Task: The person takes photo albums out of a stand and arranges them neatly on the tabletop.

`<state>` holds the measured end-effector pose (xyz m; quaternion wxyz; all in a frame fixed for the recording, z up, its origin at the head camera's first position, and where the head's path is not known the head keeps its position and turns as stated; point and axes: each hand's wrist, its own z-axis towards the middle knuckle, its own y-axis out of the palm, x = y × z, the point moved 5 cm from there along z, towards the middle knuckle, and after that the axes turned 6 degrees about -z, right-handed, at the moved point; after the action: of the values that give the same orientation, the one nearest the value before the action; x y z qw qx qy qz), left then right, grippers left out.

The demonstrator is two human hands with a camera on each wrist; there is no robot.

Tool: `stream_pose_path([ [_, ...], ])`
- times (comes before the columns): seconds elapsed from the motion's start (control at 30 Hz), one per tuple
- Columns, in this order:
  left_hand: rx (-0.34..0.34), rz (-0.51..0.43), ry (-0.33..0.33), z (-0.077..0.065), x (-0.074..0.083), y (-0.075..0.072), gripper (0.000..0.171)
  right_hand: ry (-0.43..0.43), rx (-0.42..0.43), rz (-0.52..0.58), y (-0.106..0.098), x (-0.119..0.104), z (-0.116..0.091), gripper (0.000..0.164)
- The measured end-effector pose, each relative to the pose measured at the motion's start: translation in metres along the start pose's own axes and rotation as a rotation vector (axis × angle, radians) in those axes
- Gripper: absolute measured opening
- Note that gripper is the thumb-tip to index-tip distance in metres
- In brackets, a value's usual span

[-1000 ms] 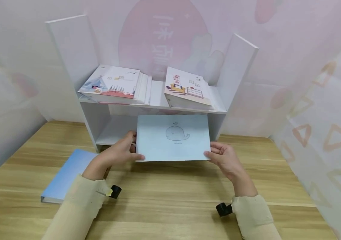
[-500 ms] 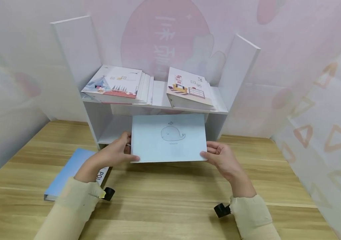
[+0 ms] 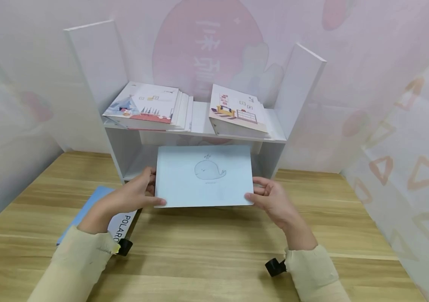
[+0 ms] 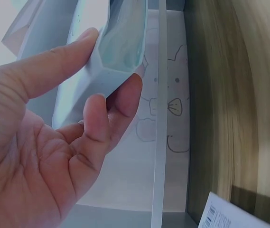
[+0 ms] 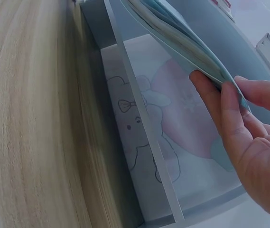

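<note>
A light blue album (image 3: 204, 178) with a whale drawn on its cover is held up in front of the lower shelf, tilted toward me. At its left end my left hand (image 3: 133, 192) pinches the lower corner, thumb on the cover and fingers behind. My right hand (image 3: 273, 201) grips the opposite corner the same way. In the left wrist view, the spine end of the album (image 4: 111, 71) sits between thumb and fingers of the left hand (image 4: 54, 128). The right wrist view shows pages between the covers of the album (image 5: 187, 42), pinched by the right hand (image 5: 258, 128).
A white shelf (image 3: 199, 134) stands behind, with stacked books on its top board at left (image 3: 142, 105) and right (image 3: 237, 110). A blue book lettered POLARO (image 3: 121, 224) lies on the wooden table (image 3: 207, 251), partly under my left forearm.
Both hands have carried the album to the left and slightly toward me. More of the lettered book shows from behind my left arm. The shelf's books stay in place.
</note>
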<state>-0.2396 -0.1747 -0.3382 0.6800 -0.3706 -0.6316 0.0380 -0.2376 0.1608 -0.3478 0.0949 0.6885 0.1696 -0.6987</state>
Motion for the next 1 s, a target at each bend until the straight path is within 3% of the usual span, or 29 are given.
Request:
stream_pose_path([
  [0.67,-0.048,0.000,0.042,-0.025,-0.011,-0.006,0.075,0.055,-0.060,-0.039,0.028,0.008,-0.005,0.053],
  [1.0,-0.067,-0.012,0.042,-0.034,-0.016,-0.007,0.079,0.070,-0.091,-0.038,0.039,0.010,-0.010,0.055],
])
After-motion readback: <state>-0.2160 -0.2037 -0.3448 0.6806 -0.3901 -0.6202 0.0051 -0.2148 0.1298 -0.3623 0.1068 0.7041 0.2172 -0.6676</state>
